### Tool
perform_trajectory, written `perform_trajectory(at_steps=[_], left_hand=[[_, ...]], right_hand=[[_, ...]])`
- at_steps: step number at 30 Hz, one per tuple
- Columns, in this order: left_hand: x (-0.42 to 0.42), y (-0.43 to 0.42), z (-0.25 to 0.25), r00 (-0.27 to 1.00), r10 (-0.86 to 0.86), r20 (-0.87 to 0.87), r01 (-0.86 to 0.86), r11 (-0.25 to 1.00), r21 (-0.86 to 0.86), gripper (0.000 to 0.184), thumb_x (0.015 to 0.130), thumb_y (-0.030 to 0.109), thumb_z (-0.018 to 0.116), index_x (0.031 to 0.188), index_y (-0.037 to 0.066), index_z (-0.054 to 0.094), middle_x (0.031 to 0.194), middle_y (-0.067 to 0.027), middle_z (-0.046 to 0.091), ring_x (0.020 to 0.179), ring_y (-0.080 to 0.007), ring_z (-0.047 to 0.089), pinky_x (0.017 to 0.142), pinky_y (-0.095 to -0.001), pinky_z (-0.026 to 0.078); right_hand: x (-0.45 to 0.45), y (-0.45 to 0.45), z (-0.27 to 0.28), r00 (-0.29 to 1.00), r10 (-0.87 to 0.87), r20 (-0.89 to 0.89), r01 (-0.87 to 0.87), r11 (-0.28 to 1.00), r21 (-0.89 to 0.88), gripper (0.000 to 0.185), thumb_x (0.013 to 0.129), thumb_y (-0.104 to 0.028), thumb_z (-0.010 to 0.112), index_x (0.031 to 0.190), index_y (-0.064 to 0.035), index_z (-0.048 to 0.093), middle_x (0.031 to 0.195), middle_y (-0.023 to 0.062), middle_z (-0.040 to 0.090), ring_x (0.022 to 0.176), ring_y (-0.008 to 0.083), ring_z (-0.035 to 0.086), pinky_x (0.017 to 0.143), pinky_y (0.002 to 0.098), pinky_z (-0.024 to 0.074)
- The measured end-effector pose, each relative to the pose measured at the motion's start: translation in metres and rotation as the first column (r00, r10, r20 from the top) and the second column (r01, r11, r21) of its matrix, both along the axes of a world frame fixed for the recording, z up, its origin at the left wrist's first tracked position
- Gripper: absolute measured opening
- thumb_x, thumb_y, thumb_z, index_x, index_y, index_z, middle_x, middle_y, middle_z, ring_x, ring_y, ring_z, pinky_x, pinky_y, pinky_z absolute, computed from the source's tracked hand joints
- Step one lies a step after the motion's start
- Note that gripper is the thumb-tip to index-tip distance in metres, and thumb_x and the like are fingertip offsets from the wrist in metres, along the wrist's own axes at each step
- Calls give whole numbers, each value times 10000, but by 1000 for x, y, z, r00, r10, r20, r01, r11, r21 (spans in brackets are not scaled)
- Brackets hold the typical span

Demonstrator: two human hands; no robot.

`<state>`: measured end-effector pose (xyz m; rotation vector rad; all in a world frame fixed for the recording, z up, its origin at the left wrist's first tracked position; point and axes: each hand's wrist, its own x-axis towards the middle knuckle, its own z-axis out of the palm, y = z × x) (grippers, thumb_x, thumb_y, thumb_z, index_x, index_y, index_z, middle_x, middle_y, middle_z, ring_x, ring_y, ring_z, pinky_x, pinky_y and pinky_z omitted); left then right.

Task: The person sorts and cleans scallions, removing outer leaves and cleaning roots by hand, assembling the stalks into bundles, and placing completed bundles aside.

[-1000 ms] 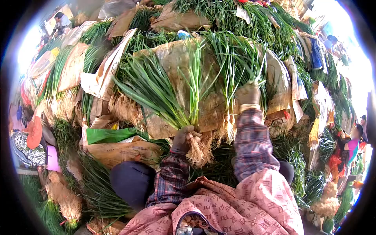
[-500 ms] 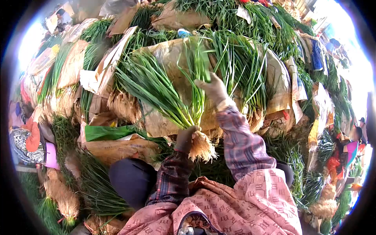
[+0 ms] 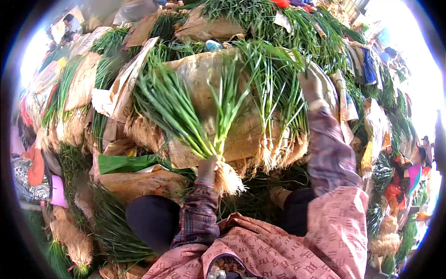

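My left hand (image 3: 207, 171) is closed round the base of a bunch of long-leaved green seedlings (image 3: 197, 135), leek-like in shape. The bunch's leaves fan out upward in two parts, and its pale roots (image 3: 230, 179) stick out below my fist. Off to the right, my right hand (image 3: 311, 86) is at the leaf tops of a loose pile of the same seedlings (image 3: 274, 93). Motion smears its fingers, so I cannot see if they grip any leaves. Beneath both bunch and pile lies a tan sack (image 3: 186, 139).
Rooted bundles (image 3: 76, 123) lie in rows at the left, with brown paper sheets (image 3: 86, 79) between them. More greens (image 3: 288, 28) are heaped at the back. A green sheet (image 3: 125, 163) lies by my left knee (image 3: 152, 221). Other people (image 3: 413, 172) sit at the far right and left.
My right hand has moved from beside the held bunch to the right, over the pile's leaf tops. My left hand keeps the bunch, slightly lower and further left.
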<state>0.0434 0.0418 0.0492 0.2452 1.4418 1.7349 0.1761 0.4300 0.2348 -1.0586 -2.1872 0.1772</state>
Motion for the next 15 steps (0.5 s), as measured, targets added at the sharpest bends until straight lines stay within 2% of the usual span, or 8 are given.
perform_trajectory(at_steps=[2,4,5,7,9,10,12,15], left_hand=[[-11,-2,-3,962,-141,234,57,940,335,297,757,259,634,913,7,631,875,-98,618,761,-192,601,669,-290,492],[-45,9,-17,839,-475,267,113,632,767,386,757,279,645,1027,8,595,1058,-128,584,896,-237,583,775,-364,494],[-45,6,0,829,-465,312,33,596,802,469,772,274,632,1149,23,510,1110,-147,568,940,-268,577,814,-414,496],[-41,5,25,808,-473,351,-77,506,859,586,799,258,609,1299,39,396,1174,-155,550,989,-291,565,839,-456,496],[-20,15,72,789,-498,361,-177,378,909,639,814,244,597,1357,44,327,1191,-133,550,983,-269,558,808,-442,493],[-16,24,65,742,-553,378,-161,401,902,675,792,228,627,1364,45,319,1096,-109,570,942,-251,554,788,-421,493],[-7,38,43,699,-579,419,-90,510,855,699,765,216,665,1352,36,331,971,-87,591,875,-237,560,757,-402,500],[8,45,17,754,-529,388,40,627,778,493,760,209,665,1170,-3,491,917,-97,601,855,-271,591,733,-419,520]], right_hand=[[78,-14,22,974,205,97,-192,973,-127,189,885,-194,548,951,-17,536,717,85,598,633,217,574,564,345,470],[154,-52,28,907,355,229,-257,894,-367,203,904,-172,529,1017,-3,537,722,60,608,640,178,582,567,318,483],[178,-93,48,898,283,335,-39,812,-582,199,891,-197,551,974,-18,574,733,73,614,706,209,599,595,324,486],[258,-89,8,596,446,667,-127,873,-471,303,883,-237,535,1072,-12,608,836,138,639,715,195,620,594,309,492],[285,-105,4,60,555,830,345,768,-539,328,821,-285,570,1003,-22,644,891,152,649,803,238,640,667,348,516],[281,-116,7,-52,388,920,256,896,-363,346,801,-306,574,987,-25,648,915,162,649,832,252,642,702,359,521],[224,-110,-3,18,274,962,276,923,-268,331,783,-300,568,945,-24,653,935,152,652,855,264,644,745,380,527],[96,-144,-15,637,347,688,2,892,-452,308,871,-318,500,904,-35,616,742,93,611,720,206,628,638,311,519]])
